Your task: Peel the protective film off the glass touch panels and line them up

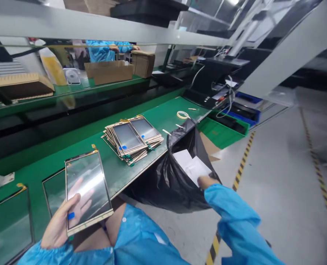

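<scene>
Head: panel in left hand, long axis forward, tab far.

On the green shelf, an open cardboard box stands beside a taller carton. To the box's left are a small white round-faced device and a clear container with yellow contents. A co-worker in blue is behind the box. Further right, a green crate stands near blue crates; yellow-and-black striped tape crosses the grey floor.
</scene>
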The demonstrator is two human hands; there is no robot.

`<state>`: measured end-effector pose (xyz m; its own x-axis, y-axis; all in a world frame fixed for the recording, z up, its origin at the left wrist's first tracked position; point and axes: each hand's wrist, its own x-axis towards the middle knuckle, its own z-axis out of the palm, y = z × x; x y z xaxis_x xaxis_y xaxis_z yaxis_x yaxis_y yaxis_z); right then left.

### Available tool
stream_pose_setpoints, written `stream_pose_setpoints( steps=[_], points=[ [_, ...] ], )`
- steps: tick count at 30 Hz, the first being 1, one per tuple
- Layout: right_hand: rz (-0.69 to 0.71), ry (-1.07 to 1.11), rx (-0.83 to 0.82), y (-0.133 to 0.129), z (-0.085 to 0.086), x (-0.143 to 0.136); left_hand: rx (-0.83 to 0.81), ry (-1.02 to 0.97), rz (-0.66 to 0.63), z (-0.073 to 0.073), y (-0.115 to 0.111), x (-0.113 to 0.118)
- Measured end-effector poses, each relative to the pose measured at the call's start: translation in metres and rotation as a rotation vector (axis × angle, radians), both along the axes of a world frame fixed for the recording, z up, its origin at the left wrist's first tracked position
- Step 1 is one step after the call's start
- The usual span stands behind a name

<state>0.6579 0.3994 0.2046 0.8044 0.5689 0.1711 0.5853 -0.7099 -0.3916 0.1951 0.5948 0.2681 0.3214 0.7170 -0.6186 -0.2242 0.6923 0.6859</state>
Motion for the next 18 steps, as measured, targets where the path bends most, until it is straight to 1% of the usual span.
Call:
stream_pose_setpoints(
  steps=[2, 4, 5, 6, 7, 8, 9, 10, 11, 12, 13, 15, 18],
  points=[
    [0.099, 0.069, -0.099, 0.006, -0.003, -0.004, 0.028, -0.068, -0.008, 0.001, -0.004, 0.002],
    [0.221, 0.096, -0.144, 0.027, 0.005, -0.017, 0.092, -0.143, -0.016, 0.005, -0.009, 0.005],
    [0.313, 0.105, -0.109, 0.042, 0.013, -0.028, 0.134, -0.171, -0.016, 0.007, -0.011, 0.007],
    [0.426, 0.129, -0.033, 0.059, 0.022, -0.045, 0.172, -0.188, -0.011, 0.01, -0.014, 0.009],
    [0.561, 0.178, 0.067, 0.075, 0.031, -0.067, 0.21, -0.201, -0.004, 0.013, -0.017, 0.011],
    [0.719, 0.267, 0.176, 0.09, 0.041, -0.092, 0.246, -0.21, 0.003, 0.016, -0.02, 0.013],
    [0.872, 0.389, 0.241, 0.102, 0.049, -0.121, 0.283, -0.215, 0.012, 0.02, -0.024, 0.015],
    [1.036, 0.522, 0.24, 0.112, 0.056, -0.15, 0.32, -0.213, 0.023, 0.023, -0.028, 0.015],
    [1.179, 0.644, 0.2, 0.118, 0.061, -0.178, 0.357, -0.205, 0.038, 0.026, -0.032, 0.015],
    [1.273, 0.729, 0.155, 0.122, 0.063, -0.202, 0.392, -0.193, 0.054, 0.028, -0.036, 0.014],
    [1.338, 0.778, 0.106, 0.125, 0.064, -0.221, 0.424, -0.177, 0.075, 0.031, -0.039, 0.013],
    [1.368, 0.774, 0.051, 0.127, 0.062, -0.243, 0.481, -0.144, 0.128, 0.034, -0.045, 0.009],
    [1.36, 0.626, 0.034, 0.129, 0.059, -0.248, 0.541, -0.099, 0.204, 0.035, -0.052, 0.005]
  ],
)
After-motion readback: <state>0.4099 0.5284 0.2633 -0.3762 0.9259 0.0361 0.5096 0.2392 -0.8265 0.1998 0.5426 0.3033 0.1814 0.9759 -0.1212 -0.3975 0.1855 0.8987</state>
